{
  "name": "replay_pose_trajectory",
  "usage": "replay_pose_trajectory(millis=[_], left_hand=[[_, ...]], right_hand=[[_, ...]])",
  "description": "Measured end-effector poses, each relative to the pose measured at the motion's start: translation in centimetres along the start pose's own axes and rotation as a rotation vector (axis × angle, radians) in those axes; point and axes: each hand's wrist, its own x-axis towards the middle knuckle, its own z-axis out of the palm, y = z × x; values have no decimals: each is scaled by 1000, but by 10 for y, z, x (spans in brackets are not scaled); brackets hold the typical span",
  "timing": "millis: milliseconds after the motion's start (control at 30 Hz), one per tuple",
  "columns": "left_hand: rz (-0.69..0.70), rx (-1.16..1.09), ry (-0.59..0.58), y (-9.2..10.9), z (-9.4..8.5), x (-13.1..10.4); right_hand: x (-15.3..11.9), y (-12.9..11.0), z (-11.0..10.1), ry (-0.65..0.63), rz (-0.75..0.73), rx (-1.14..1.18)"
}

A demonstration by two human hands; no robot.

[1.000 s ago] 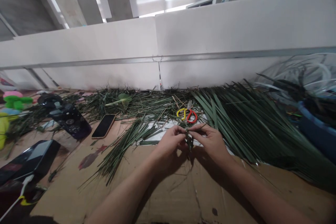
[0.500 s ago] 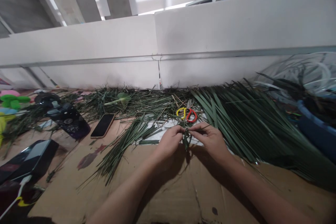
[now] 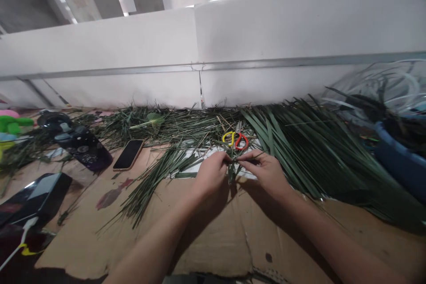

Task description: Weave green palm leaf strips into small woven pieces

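Green leaf-strip piece (image 3: 231,171) near the cardboard's (image 3: 213,244) far edge, clamped in fingers of my left hand (image 3: 213,173) and right hand (image 3: 268,173). Partly worked, I judge; ends dangle. Leaf strips (image 3: 144,193) leftward lie unused.

The bare left hand (image 3: 212,173) and bare right hand (image 3: 266,172) join narrow, uncovered wrists. The bare left forearm (image 3: 161,226) and bare right forearm (image 3: 314,222) widen from wrist to elbow end. Fingernail detail is indistinct.

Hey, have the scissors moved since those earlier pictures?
No. The scissors keep the same spot below and right of the seam in the white wall.
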Motion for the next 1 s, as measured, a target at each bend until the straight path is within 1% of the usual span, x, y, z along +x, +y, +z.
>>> replay_pose_trajectory(millis=[133, 333, 400, 500, 600, 733, 800, 900, 967, 1000], left_hand=[[-39, -187, -63, 5, 0, -2], [57, -149, -113, 7, 1, -7], [61, -205, -133, 5, 3, -5], [31, -308, -150, 0, 6, -2], [5, -330, -114, -4, 9, 1], [-30, -264, -50, -7, 11, 4], [-38, -250, -36, -7, 11, 4], [-53, -290, -13, -5, 11, 3], [-94, -362, -2, -5, 12, 3], [-145, -440, -5, -5, 13, 3]], right_hand=[[1, 6, -2, -24, -2, -32], [0, 9, -1, -107, -21, -68], [-1, 8, -1, -110, 5, -41], [0, 5, 0, -82, 68, 42], [2, 1, 0, -40, 147, 146], [1, -6, 0, -29, 257, 299], [-1, -9, 0, -50, 312, 354], [-4, -12, 0, -111, 367, 444], [-5, -13, 1, -147, 367, 501], [-5, -13, 2, -159, 367, 514]])
